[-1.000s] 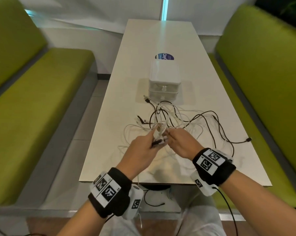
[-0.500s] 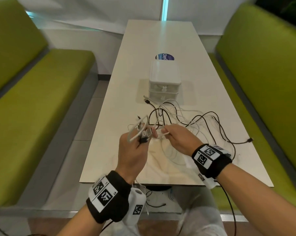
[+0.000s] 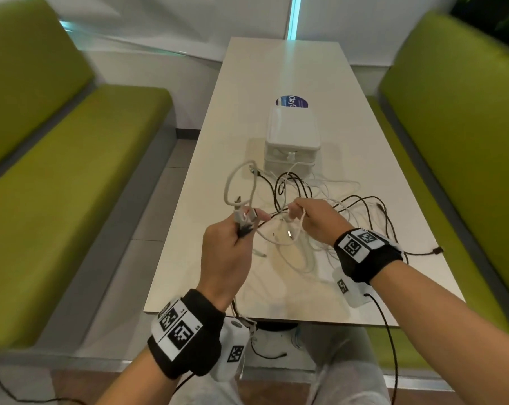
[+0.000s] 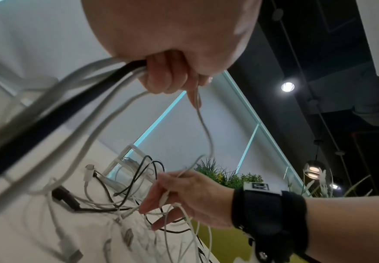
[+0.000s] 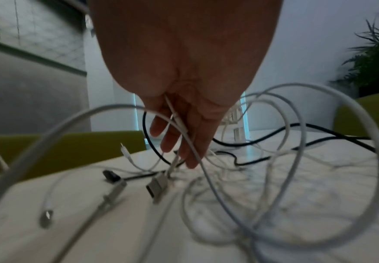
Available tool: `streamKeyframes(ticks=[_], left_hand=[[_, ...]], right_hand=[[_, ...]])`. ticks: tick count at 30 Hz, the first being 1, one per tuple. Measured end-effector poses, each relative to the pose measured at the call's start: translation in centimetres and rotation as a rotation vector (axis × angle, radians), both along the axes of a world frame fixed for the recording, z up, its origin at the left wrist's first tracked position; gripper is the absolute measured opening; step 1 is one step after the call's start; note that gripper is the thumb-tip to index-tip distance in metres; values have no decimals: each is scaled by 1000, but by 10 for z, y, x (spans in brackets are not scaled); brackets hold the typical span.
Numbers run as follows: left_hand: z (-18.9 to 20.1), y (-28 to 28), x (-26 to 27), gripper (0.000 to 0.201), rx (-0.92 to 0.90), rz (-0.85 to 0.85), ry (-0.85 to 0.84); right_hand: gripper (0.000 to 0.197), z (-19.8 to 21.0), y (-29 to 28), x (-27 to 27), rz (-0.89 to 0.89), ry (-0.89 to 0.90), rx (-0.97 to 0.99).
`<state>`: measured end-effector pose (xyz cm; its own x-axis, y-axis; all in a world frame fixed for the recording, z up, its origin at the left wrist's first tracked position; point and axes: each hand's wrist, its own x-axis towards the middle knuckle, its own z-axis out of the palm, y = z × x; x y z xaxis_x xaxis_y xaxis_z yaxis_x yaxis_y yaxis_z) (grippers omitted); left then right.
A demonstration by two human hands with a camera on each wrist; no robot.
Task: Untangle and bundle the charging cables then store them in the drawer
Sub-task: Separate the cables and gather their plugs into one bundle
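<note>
The left hand [image 3: 228, 252] grips several cables [image 3: 303, 200]; the right hand [image 3: 317, 219] pinches one white strand. The tangle obscures individual cable runs.

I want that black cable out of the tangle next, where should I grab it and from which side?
Probably by its plug, the free end lying alone by the table's right edge. Pinch it from above with the right hand: it lies flat and apart from the white cables.

Right hand [image 5: 184, 74] amid tangled cables [image 5: 274, 178]
</note>
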<state>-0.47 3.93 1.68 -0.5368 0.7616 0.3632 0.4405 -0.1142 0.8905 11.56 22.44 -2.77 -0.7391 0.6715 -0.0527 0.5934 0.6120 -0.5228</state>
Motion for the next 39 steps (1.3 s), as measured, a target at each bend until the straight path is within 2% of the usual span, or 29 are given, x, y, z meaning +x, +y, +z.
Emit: streamKeyframes(ticks=[2,6,9,13,17,21,23,26,29,33,36,37,39], left_hand=[[2,-2,0,26,18,12,-55],[4,-8,-1,46,77,61,-155],[7,-12,-2,44,85,58,-231],[7,-13,-6,48,82,36,-237],[6,-14,-4,48,65,-73,-285],[2,-15,-1,47,-46,-170,-223],[-1,-14,-1,49,-141,-209,-152],[-4,-16,2,57,-284,-222,27],[-1,-17,5,55,-320,-189,75],[1,-16,4,53,-271,-149,-20],[4,-18,5,54,-228,-132,-82],[5,-18,5,55,-222,-128,-89],[5,-19,4,55,-215,-126,-96]], right_hand=[[32,10,-5,2,-18,80,-87],[37,26,-25,6,0,71,-252],[36,32,-45,18,130,34,-106],[47,29,-74,35,373,-173,143],[45,17,-85,45,496,-364,156],[29,17,-85,46,577,-488,227],[24,15,-83,45,575,-451,288],[26,16,-81,43,500,-328,282],[30,23,-85,42,417,-269,113],[41,30,-92,41,372,-177,-245],[29,34,-95,40,363,-136,-667],[24,35,-97,40,370,-131,-751],[27,34,-98,43,373,-159,-836]])
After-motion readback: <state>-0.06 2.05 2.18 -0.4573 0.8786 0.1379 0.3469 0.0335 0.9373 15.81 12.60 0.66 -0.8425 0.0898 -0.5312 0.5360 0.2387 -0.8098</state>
